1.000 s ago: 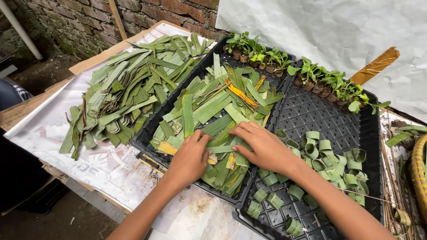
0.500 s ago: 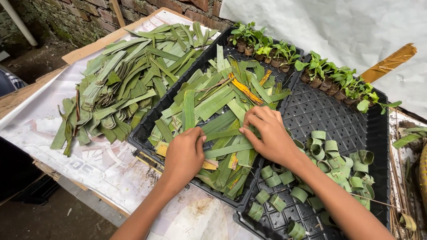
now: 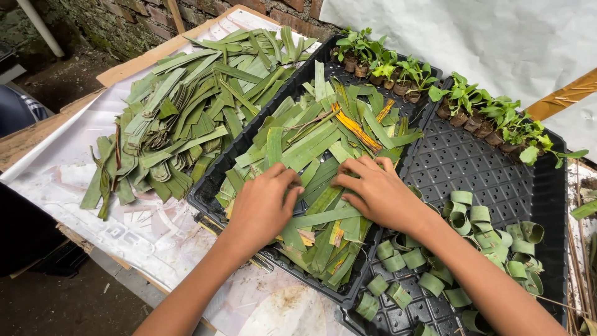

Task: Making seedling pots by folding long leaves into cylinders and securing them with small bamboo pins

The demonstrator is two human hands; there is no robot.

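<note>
On the black tray point(image 3: 497, 180), at its left half: heap of cut green leaf strips point(image 3: 323, 155), some yellowed, laid lengthwise and overlapping the tray's near rim. Left hand point(image 3: 264, 205) rests palm-down on the heap, fingers curled and pressing into the strips; whether any strip is pinched cannot be told. Right hand point(image 3: 376, 193) lies flat beside it, fingers spread and slightly bent over the same strips, gripping nothing visibly; the two hands nearly touch at the fingertips.

Right of the heap, on the tray's bare grid: rolled leaf rings point(image 3: 479, 233), green, scattered loosely, some partly hidden under the right forearm. At the tray's far rim: row of small seedlings point(image 3: 435, 87) in leaf pots, standing upright.

Left of the tray, off it: second, larger pile of leaf strips point(image 3: 180, 118) spread on a white sheet point(image 3: 155, 230) over a wooden board. Behind the tray: white cloth point(image 3: 485, 37) and brick wall point(image 3: 261, 7).
</note>
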